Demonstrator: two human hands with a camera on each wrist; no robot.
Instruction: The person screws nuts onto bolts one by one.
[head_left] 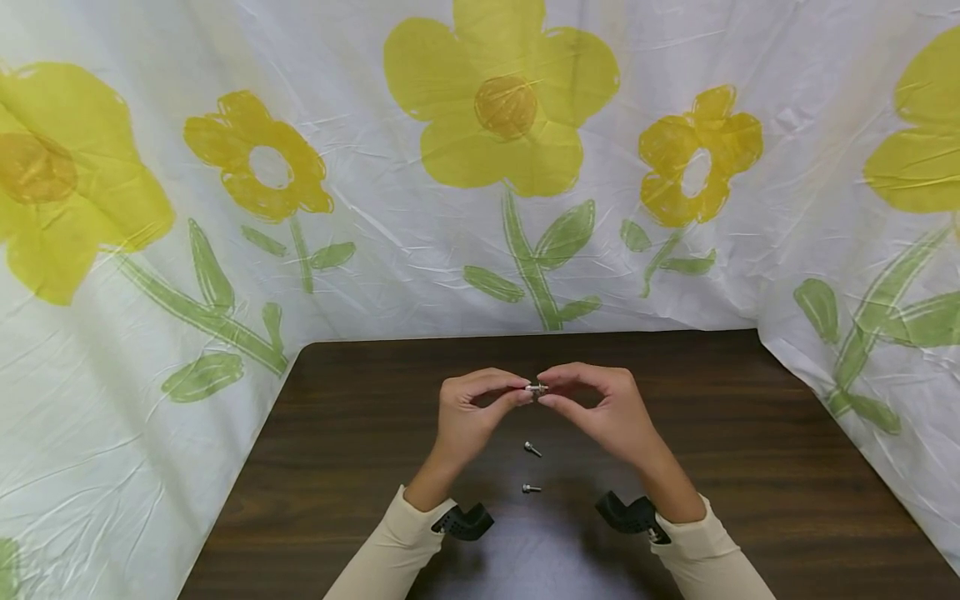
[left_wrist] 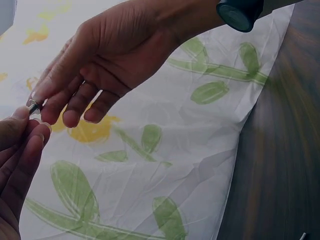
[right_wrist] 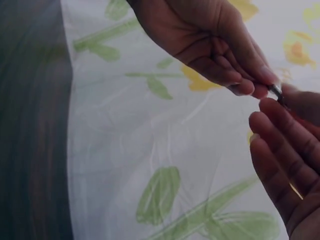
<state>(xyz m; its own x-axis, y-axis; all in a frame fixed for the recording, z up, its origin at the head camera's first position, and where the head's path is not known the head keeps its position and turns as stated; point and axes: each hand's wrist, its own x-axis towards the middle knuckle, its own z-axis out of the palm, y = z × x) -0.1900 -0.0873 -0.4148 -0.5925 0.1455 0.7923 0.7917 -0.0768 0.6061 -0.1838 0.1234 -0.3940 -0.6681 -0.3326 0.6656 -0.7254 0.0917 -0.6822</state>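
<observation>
Above the middle of the table, both hands meet at a small silver bolt held crosswise, with a wider ring-like part around its shank. My left hand pinches its left end between thumb and fingertips. The thumb and index finger of my right hand pinch the right end. In the left wrist view, fingertips partly cover the bolt; in the right wrist view its dark metal shows between the two hands. Below the hands, a bolt lies slanted on the table, and another bolt lies nearer me.
The dark wood-grain table ends against a white curtain printed with yellow flowers, which hangs behind it and along both sides. Black wrist cameras sit at the cuffs of the cream sleeves.
</observation>
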